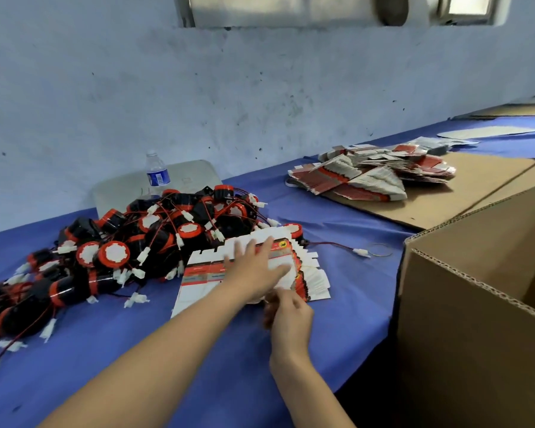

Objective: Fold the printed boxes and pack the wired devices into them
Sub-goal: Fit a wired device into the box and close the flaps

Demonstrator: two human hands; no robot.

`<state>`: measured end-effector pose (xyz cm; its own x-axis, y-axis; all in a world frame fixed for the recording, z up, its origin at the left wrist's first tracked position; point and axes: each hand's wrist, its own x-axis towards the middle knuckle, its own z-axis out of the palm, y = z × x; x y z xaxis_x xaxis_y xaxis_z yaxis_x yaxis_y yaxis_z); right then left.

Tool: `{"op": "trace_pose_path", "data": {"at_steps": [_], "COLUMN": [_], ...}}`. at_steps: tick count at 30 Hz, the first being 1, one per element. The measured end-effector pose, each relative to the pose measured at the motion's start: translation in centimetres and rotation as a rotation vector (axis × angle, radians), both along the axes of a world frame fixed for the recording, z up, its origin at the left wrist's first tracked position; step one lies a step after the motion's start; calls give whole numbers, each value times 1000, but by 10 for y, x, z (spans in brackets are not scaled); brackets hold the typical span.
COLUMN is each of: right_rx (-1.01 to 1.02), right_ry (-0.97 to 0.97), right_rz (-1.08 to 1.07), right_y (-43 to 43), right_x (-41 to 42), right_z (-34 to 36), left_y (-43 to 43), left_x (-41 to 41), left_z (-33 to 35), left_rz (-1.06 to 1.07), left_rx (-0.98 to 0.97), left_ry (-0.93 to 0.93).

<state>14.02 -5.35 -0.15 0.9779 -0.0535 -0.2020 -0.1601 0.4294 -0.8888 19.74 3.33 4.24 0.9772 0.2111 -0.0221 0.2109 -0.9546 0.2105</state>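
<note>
Blue-clothed counter [198,350]: left hand [257,267], fingers straight, presses the fanned stack of flat red-and-white printed cardboard boxes [309,273]; right hand [288,319] pinches its 6 o'clock edge. Black-and-orange wired devices [121,242] lie at 9 o'clock. Judged step: separating one blank; next, fold it.

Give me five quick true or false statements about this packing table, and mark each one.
1. The left hand lies flat on the near box stack. True.
2. The water bottle lies on its side. False: it stands upright behind the devices.
3. The tablecloth is blue. True.
4. The carton sits at the left. False: it is at the right.
5. The right hand grips a device. False: it is at the stack's near edge.
</note>
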Motion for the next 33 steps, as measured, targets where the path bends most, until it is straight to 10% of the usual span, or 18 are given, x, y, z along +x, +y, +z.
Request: {"op": "trace_pose_path", "data": {"at_steps": [10, 16, 26, 33], "right_rx": [58, -126, -338, -885], "right_ry": [26, -117, -240, -575], "right_rz": [-46, 34, 220, 202], "right_y": [-5, 7, 30, 39], "right_x": [14, 8, -2, -16], "right_z": [2, 0, -1, -5], "left_y": [41, 94, 99, 93], "left_x": [-35, -81, -110, -113], "left_z": [-38, -49, -65, -61], "left_rz": [-70, 317, 161, 128], "left_rx": [-202, -245, -451, -519], "left_ry": [-132, -178, -593, -654]}}
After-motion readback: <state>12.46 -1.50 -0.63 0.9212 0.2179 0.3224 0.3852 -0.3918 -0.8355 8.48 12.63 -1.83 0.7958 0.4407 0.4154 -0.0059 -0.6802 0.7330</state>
